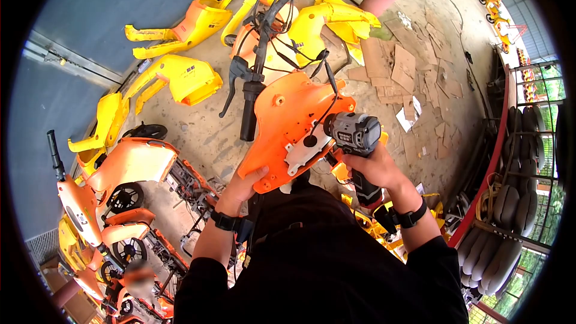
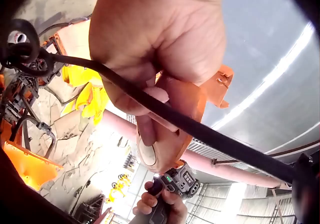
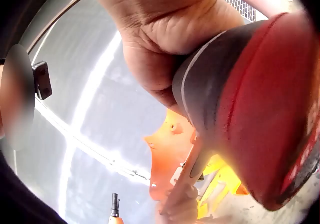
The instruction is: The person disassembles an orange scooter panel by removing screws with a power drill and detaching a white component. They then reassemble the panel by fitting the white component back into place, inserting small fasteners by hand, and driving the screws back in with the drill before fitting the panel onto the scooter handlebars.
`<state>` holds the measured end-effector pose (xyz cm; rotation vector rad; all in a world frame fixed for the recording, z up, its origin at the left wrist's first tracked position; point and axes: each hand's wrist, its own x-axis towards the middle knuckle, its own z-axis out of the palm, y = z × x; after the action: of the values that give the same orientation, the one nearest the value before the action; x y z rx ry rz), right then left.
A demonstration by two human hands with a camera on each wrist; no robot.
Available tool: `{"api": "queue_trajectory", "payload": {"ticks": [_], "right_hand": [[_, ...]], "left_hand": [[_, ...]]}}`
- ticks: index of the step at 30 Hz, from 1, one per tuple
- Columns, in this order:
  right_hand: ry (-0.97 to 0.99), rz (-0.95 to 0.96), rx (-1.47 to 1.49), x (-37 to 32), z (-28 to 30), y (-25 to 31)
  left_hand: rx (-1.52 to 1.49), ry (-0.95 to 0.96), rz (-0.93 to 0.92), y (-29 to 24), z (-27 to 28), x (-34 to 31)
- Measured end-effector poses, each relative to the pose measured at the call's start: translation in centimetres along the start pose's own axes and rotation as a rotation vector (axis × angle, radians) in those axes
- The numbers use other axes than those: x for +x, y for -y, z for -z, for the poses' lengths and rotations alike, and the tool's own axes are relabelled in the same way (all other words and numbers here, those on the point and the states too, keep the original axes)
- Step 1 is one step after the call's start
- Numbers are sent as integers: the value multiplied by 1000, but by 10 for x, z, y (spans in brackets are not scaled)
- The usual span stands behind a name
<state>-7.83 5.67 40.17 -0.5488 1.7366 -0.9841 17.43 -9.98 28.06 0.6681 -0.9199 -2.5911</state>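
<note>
An orange scooter body panel [image 1: 287, 108] is in front of the person, its inner side up, with a pale plate [image 1: 305, 157] and a dark cable on it. My left hand [image 1: 245, 187] grips the panel's lower left edge; in the left wrist view the fingers curl around the panel [image 2: 187, 101]. A cordless drill [image 1: 355, 133] is in my right hand [image 1: 379, 167], fingers wrapped round its handle. The drill's front end is right at the panel's right edge. In the right wrist view the red and black battery base [image 3: 265, 109] hides much of the work.
A handlebar with a black grip [image 1: 250, 114] and loose cables stands just beyond the panel. Yellow body panels [image 1: 191, 78] lie on the floor ahead, flattened cardboard [image 1: 390, 63] to the right. Partly built orange scooters [image 1: 129, 168] stand at left, grey seats [image 1: 495, 258] at right.
</note>
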Motion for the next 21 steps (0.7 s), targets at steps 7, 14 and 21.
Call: {"api": "queue_trajectory", "payload": {"ticks": [7,14,21], "right_hand": [[-33,38,-86,-1,0,-5],[-25,11,63,-1,-3,-9],[-45,50,67,1,-5,-9]], "left_hand": [[113,5,-8,1,-2,1],[209,38,-78,1,5,3],[214,68,-120,-3,1,6]]}}
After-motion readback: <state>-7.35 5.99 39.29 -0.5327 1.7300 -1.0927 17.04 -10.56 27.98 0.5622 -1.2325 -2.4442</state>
